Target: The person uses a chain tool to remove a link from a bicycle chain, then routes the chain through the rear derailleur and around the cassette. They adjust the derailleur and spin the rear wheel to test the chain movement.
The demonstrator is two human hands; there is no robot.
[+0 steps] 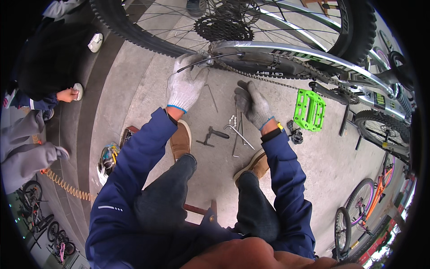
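My left hand (184, 83), in a whitish knit glove with a blue cuff, is closed around the rear derailleur (205, 58) beside the cassette (224, 29). A black cable housing (210, 58) loops across its fingers. My right hand (254, 102), in a matching glove with darkened fingers, hovers below the bicycle chain (264, 80), half open and apparently holding nothing. On the floor between my shoes are a black T-handled tool (212, 136), a short piece of chain (232, 120), several metal hex keys (241, 137) and a thin rod (212, 98).
A bright green pedal (309, 110) hangs right of my right hand, on the silver bicycle frame (286, 48). An open container of small items (109, 156) stands by my left forearm. People's legs (31, 143) are at the left, with a coiled orange hose (67, 186). Other bicycles (367, 199) stand at the right.
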